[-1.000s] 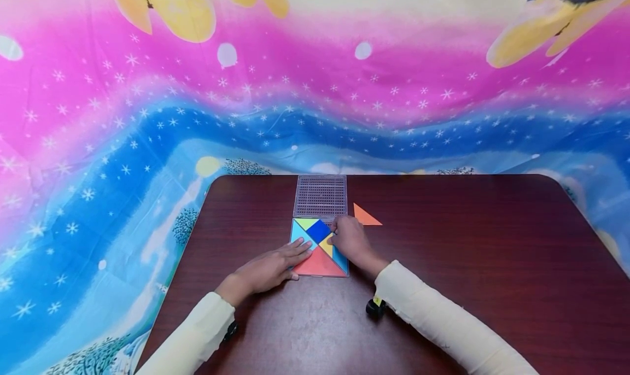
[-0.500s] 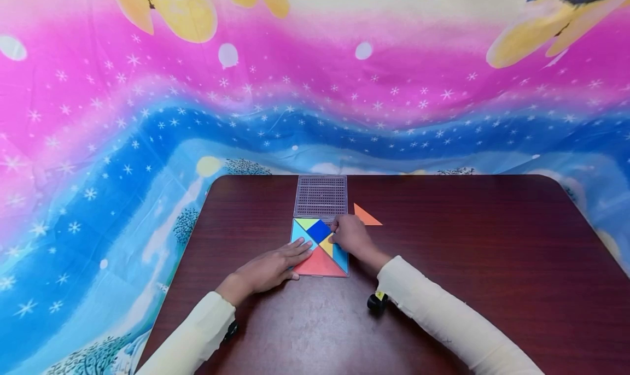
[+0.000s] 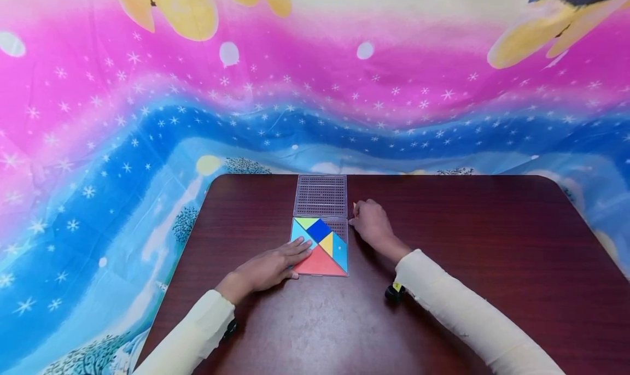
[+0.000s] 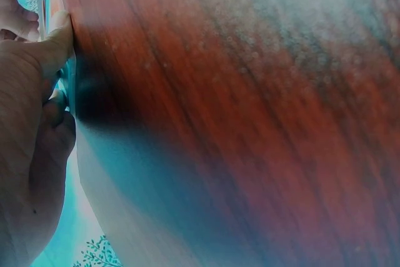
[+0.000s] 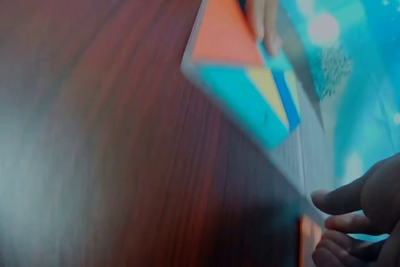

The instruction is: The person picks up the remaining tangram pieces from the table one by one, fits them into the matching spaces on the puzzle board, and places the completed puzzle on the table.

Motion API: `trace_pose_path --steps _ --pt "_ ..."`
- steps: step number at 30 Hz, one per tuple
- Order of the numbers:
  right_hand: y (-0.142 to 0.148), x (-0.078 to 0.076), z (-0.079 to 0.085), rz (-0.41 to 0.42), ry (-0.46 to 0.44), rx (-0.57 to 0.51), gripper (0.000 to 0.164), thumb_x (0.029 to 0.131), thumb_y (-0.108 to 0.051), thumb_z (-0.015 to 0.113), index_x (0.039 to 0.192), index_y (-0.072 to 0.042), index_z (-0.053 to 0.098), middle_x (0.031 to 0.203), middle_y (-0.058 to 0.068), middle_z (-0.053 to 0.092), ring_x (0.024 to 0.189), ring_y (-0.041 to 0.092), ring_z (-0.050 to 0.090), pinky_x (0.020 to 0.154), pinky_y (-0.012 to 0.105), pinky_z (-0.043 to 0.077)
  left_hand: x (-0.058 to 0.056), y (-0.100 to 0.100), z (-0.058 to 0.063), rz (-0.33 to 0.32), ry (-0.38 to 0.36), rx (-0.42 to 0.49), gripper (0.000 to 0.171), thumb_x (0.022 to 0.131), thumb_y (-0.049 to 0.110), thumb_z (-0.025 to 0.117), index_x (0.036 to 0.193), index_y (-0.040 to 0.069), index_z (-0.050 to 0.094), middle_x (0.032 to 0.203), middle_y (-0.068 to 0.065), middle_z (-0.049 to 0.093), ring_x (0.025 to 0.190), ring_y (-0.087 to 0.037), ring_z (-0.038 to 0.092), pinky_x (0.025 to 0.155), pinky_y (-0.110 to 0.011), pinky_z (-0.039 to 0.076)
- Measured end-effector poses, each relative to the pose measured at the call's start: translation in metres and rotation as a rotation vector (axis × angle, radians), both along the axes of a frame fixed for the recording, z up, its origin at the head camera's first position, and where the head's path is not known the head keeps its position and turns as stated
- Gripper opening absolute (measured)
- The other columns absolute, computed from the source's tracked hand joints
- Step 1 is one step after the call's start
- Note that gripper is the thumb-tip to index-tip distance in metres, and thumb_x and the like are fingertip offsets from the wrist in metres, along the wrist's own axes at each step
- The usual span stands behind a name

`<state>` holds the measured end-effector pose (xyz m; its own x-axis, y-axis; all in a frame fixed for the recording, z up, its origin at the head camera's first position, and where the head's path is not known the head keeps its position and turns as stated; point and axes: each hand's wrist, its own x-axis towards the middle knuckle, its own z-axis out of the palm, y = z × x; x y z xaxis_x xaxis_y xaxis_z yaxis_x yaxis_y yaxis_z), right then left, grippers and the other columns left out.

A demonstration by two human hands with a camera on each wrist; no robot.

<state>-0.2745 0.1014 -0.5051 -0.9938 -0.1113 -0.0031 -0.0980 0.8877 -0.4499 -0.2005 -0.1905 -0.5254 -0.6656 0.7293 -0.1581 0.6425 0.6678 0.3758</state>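
Tangram pieces lie in the near half of a hinged grid-patterned case [image 3: 340, 224]. Among them are a coral triangle [image 3: 320, 264], a dark blue square [image 3: 319, 230], a yellow triangle [image 3: 327, 245] and a teal piece [image 3: 340, 250]. My left hand [image 3: 268, 267] rests with straight fingers on the light-blue triangle [image 3: 298, 232] and the coral one's edge. Right of the case, my right hand [image 3: 375, 223] has curled fingers at the loose orange triangle [image 5: 309, 237], mostly hidden beneath them; I cannot tell whether they pinch it.
The case's grid-patterned lid [image 3: 321, 195] lies folded back toward the table's far edge. A dark wood table [image 3: 467, 244] carries everything. Behind it hangs a printed cloth [image 3: 315, 101] in pink and blue.
My right hand has moved from the case's right side to the orange triangle, covering most of it and uncovering the teal piece and the bare grid corner. The left hand stays put.
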Motion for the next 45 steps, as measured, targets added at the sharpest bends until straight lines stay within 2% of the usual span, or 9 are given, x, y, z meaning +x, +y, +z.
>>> trace_pose_path --steps 4,9,14,21,25,30,37,41,45 --pt "0.014 -0.001 -0.002 0.027 0.037 0.101 0.024 0.089 -0.02 0.082 0.094 0.001 0.071 0.084 0.012 0.06 0.079 0.026 0.053 0.073 0.04 0.05 0.0 0.0 0.001 -0.004 0.001 0.003 0.065 0.105 0.035 0.058 0.162 0.021 0.03 0.173 0.004 0.02 0.161 -0.021 0.015 0.123 -0.044 0.036" --pt "0.018 0.003 -0.004 0.069 0.059 0.147 0.024 0.09 -0.021 0.08 0.091 0.002 0.073 0.082 0.012 0.059 0.08 0.026 0.054 0.073 0.041 0.053 0.0 0.0 0.001 0.0 -0.006 0.002 0.065 0.105 0.035 0.058 0.162 0.021 0.03 0.173 0.003 0.02 0.161 -0.021 0.015 0.123 -0.045 0.036" --pt "0.014 0.006 -0.004 0.073 0.103 0.217 0.027 0.09 -0.023 0.08 0.084 0.002 0.074 0.085 0.014 0.062 0.081 0.028 0.058 0.074 0.045 0.061 0.001 0.0 0.001 -0.007 -0.003 0.01 0.065 0.105 0.034 0.059 0.162 0.02 0.031 0.172 0.002 0.021 0.161 -0.023 0.016 0.122 -0.046 0.037" --pt "0.002 0.008 -0.008 0.046 0.152 0.29 0.025 0.089 -0.02 0.077 0.079 0.003 0.074 0.084 0.016 0.064 0.076 0.027 0.058 0.073 0.045 0.063 0.001 -0.002 0.0 0.009 -0.01 0.0 0.066 0.104 0.036 0.058 0.162 0.023 0.03 0.173 0.006 0.019 0.161 -0.019 0.014 0.123 -0.043 0.035" --pt "-0.004 0.008 -0.015 0.071 0.209 0.362 0.02 0.088 -0.014 0.072 0.08 0.004 0.073 0.084 0.018 0.065 0.076 0.029 0.06 0.068 0.043 0.063 0.001 -0.001 0.001 0.01 -0.015 0.005 0.065 0.105 0.035 0.058 0.162 0.023 0.03 0.173 0.006 0.019 0.161 -0.018 0.014 0.124 -0.043 0.035" --pt "-0.008 0.007 -0.02 0.1 0.271 0.42 0.02 0.088 -0.011 0.071 0.072 0.002 0.073 0.077 0.018 0.064 0.071 0.029 0.061 0.06 0.042 0.062 0.002 0.0 0.002 0.018 -0.028 0.005 0.065 0.105 0.035 0.058 0.162 0.024 0.029 0.173 0.006 0.019 0.161 -0.019 0.014 0.123 -0.044 0.035" --pt "-0.005 0.001 -0.02 0.165 0.35 0.541 0.014 0.095 -0.006 0.069 0.088 0.002 0.079 0.075 0.018 0.067 0.067 0.028 0.064 0.059 0.041 0.062 0.002 0.0 0.001 0.009 -0.02 0.002 0.065 0.105 0.036 0.057 0.162 0.023 0.029 0.173 0.005 0.019 0.161 -0.019 0.014 0.123 -0.043 0.036" --pt "0.003 -0.003 -0.012 0.169 0.315 0.51 0.013 0.097 -0.005 0.068 0.094 0.001 0.079 0.08 0.018 0.07 0.073 0.029 0.07 0.064 0.042 0.063 0.002 0.0 0.001 0.002 -0.019 0.006 0.065 0.105 0.035 0.058 0.162 0.022 0.03 0.172 0.004 0.02 0.161 -0.02 0.015 0.123 -0.044 0.036" --pt "0.013 -0.01 0.004 0.143 0.213 0.347 0.014 0.1 -0.005 0.064 0.098 0.002 0.076 0.084 0.017 0.071 0.078 0.028 0.073 0.069 0.043 0.064 0.001 0.0 0.001 0.006 -0.019 0.005 0.065 0.105 0.036 0.058 0.162 0.022 0.03 0.173 0.004 0.02 0.161 -0.021 0.015 0.123 -0.044 0.037"
